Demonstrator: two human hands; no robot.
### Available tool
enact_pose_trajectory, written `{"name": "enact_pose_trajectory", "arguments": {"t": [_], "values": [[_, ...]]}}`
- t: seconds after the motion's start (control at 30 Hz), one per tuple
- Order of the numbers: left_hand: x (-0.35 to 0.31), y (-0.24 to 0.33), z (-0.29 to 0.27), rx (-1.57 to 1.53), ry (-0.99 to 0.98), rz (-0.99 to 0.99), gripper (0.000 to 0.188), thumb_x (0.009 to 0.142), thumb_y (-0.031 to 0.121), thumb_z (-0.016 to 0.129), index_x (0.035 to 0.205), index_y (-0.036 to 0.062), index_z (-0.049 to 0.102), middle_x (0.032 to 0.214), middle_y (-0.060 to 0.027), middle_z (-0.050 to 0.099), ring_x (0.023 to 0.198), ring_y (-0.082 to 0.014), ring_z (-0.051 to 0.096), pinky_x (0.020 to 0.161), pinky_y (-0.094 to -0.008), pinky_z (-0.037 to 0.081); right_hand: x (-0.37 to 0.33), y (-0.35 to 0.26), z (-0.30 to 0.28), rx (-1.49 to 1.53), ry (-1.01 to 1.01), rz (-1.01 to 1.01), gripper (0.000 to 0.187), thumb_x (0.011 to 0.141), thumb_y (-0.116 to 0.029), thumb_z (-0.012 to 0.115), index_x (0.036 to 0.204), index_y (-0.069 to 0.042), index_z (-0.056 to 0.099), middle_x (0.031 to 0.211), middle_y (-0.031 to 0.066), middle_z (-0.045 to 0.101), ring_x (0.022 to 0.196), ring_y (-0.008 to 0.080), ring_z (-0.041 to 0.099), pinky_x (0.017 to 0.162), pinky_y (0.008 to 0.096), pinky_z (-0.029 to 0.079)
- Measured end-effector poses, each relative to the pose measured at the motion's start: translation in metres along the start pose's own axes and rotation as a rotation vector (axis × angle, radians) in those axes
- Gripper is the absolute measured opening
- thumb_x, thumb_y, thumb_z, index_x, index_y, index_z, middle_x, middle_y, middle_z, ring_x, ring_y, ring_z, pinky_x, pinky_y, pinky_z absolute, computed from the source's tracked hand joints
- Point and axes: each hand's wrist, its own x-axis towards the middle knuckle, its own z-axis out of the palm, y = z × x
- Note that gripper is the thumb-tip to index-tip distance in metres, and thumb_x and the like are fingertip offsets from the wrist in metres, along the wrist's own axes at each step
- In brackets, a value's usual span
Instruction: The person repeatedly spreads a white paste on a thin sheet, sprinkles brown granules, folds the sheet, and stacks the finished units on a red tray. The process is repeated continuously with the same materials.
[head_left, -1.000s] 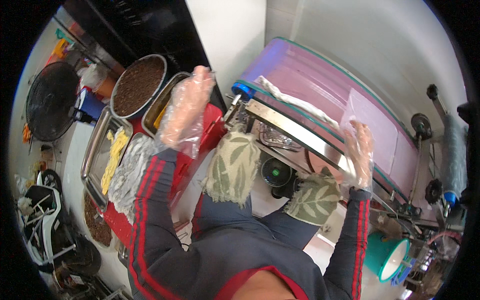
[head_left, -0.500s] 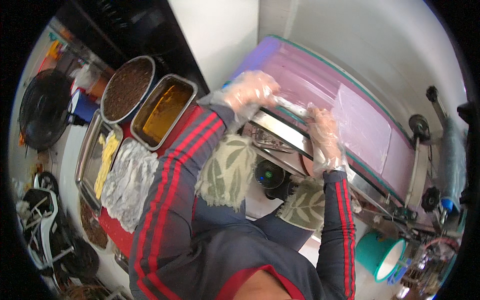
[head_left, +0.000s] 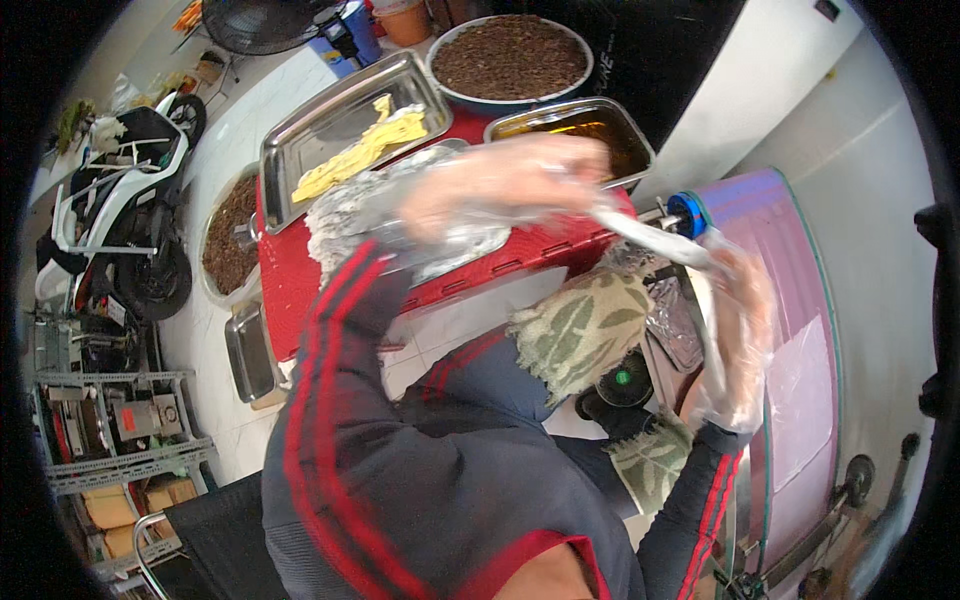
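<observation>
A limp white strip (head_left: 650,238) stretches between my two hands, each in a clear plastic glove; what it is made of I cannot make out. My left hand (head_left: 510,185), smeared by motion, is closed at the strip's far end, above the red table. My right hand (head_left: 745,330) closes around the other end, beside the machine's purple belt (head_left: 800,350). Under my left forearm and hand lies a heap of whitish, powdery strips (head_left: 335,232), partly hidden. Behind it, several yellow strips (head_left: 365,150) lie in a shallow metal tray (head_left: 275,175).
On the red table (head_left: 285,300) stand a metal pan of amber liquid (head_left: 630,150) and a round pan of brown crumbly stuff (head_left: 510,60). A fan (head_left: 260,22) stands behind. Leaf-patterned cloths (head_left: 590,320) cover my knees. A motorbike (head_left: 135,210) is at the far left.
My view has turned left, toward the red table. Both hands have lifted the white strip off the machine's edge, and my left hand has swung over the table.
</observation>
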Motion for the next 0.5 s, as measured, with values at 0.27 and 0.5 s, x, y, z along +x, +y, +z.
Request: {"name": "enact_pose_trajectory", "arguments": {"t": [0.27,0.5], "values": [[-0.236,-0.041,-0.009,0.044,0.569,-0.439,0.023,0.09,0.019,0.07,0.108,0.004,0.067,0.109,-0.0093,0.063,0.111,-0.0251,0.06,0.098,-0.0386,0.047,0.062,-0.071,0.195,-0.655,-0.305,-0.781,0.016,0.082,-0.009,0.067,0.098,-0.01,0.07,0.098,0.0096,0.067,0.093,0.0286,0.067,0.078,0.0401,0.056],[-0.211,-0.028,-0.028,0.015,0.554,0.026,0.033,0.093,0.022,0.063,0.119,0.0039,0.072,0.127,-0.015,0.068,0.126,-0.0321,0.059,0.11,-0.0443,0.044,0.044,-0.054,0.192,-0.239,-0.325,-0.668,0.026,0.076,-0.014,0.071,0.102,-0.009,0.071,0.103,0.0124,0.067,0.102,0.0332,0.065,0.093,0.047,0.052]]}}
